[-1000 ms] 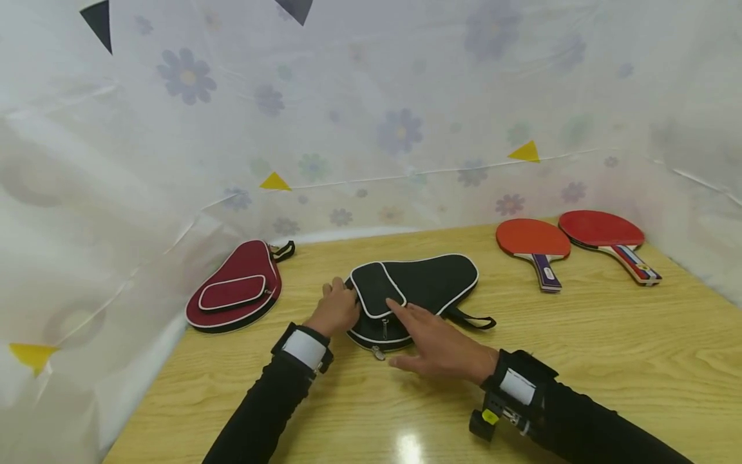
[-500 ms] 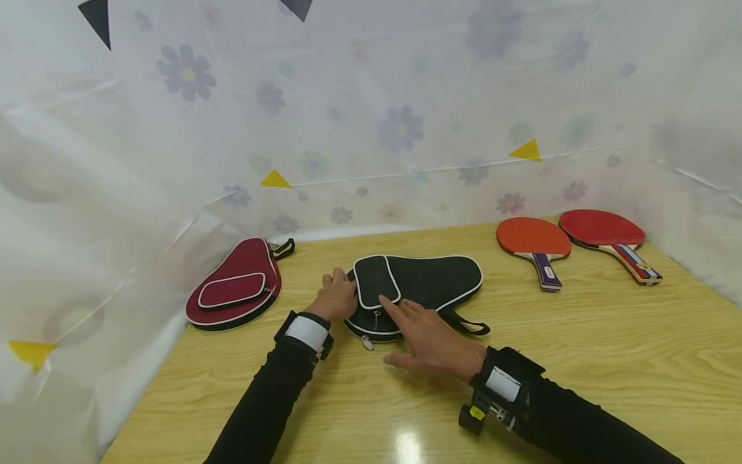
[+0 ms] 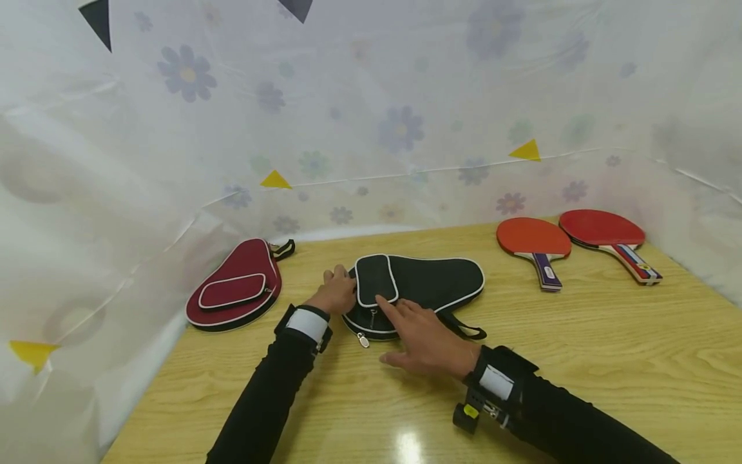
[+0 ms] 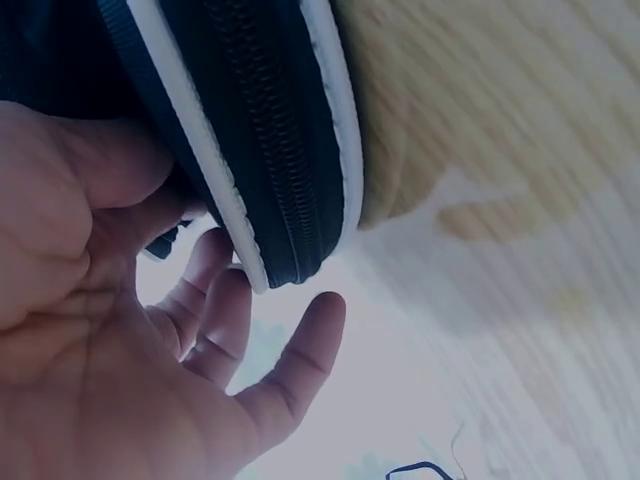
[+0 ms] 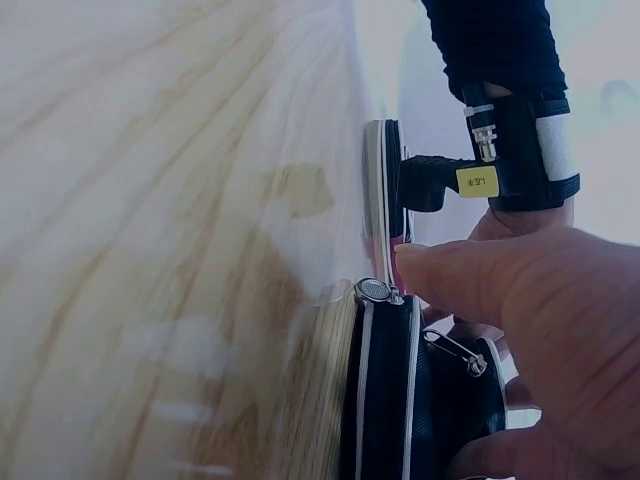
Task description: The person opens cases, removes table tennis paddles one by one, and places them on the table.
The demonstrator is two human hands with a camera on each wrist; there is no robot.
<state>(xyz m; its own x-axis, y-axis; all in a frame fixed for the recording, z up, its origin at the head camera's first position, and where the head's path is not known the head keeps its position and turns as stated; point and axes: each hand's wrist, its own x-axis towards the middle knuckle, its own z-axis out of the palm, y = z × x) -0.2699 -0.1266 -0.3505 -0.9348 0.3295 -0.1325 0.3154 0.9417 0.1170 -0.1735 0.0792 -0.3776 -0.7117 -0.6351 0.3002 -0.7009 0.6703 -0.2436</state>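
A black table tennis bat case (image 3: pixel 435 277) with white piping lies flat, its narrow end to the right. At its wide left end my left hand (image 3: pixel 336 293) grips the edge between thumb and index finger; in the left wrist view the other fingers are spread beside the zipper (image 4: pixel 270 130). My right hand (image 3: pixel 426 338) lies over the near side with extended fingers, the index fingertip on the small pocket (image 3: pixel 375 280). The thumb is apart from the case. A metal zip pull (image 5: pixel 373 290) hangs at the near edge, and a strap (image 3: pixel 464 327) sticks out behind the right hand.
A dark red bat case (image 3: pixel 243 261) rests at the table's left. At the back right lie an orange-red bat (image 3: pixel 530 237) and a red bat (image 3: pixel 599 229). Flowered white sheeting (image 3: pixel 348 129) hangs behind the wooden table (image 3: pixel 608 361).
The black case has turned slightly clockwise, its zip pull moving left and away from the near table side. My right hand has shifted a little left with it; the left stays at the edge.
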